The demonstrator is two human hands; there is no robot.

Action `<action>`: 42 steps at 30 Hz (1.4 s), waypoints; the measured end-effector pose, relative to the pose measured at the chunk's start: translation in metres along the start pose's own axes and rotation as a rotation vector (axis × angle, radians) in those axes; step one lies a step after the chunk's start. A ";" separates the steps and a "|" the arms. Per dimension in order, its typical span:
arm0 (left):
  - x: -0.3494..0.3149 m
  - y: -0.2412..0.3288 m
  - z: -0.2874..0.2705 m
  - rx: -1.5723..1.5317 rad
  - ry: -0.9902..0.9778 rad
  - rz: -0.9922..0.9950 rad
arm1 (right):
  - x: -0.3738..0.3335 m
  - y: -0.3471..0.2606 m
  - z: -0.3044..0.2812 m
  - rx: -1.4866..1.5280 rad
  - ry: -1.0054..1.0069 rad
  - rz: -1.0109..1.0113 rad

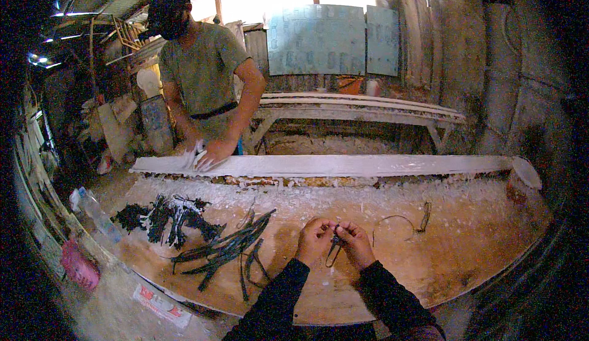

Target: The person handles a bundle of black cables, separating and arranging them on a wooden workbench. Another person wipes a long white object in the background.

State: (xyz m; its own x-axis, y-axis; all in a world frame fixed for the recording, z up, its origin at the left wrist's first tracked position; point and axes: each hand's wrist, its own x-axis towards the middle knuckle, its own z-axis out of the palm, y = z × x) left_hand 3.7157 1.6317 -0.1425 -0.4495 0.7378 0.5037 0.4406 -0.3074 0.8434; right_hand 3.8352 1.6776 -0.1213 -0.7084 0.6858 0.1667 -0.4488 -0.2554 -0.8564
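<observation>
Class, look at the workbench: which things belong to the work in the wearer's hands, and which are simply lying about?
In hand:
left hand and right hand, pinching a small dark strap loop
long dark straps on the bench
knotted strap bundles

Lying about:
thin wire loop
plastic bottle
pink bag
white plank, which another person's hands work on

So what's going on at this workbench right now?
The person wearing the camera holds a small dark strip pinched between the left hand and right hand over a dusty workbench. To their left lie loose dark strips and a heap of tied dark bundles. A thin wire loop lies to the right. Across the bench, a co-worker presses both hands on a long white slab.
</observation>
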 end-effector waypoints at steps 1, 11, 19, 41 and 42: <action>0.001 0.001 -0.001 -0.011 0.000 0.037 | 0.001 0.000 0.000 -0.054 0.049 0.007; 0.002 0.000 0.001 -0.195 0.039 -0.117 | -0.002 -0.013 0.010 -0.020 0.024 -0.010; 0.002 0.000 0.001 -0.185 0.063 -0.096 | -0.006 -0.019 0.017 0.106 0.093 0.072; 0.009 -0.019 -0.005 -0.396 -0.182 -0.143 | 0.004 0.002 -0.005 -0.120 0.080 -0.062; 0.009 -0.019 -0.005 -0.363 -0.184 -0.121 | 0.005 0.001 -0.005 -0.125 0.069 -0.069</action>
State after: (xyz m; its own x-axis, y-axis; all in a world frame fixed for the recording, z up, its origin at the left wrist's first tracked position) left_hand 3.6991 1.6411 -0.1528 -0.3206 0.8662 0.3834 0.0763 -0.3798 0.9219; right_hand 3.8338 1.6837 -0.1238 -0.6372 0.7452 0.1966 -0.4205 -0.1224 -0.8990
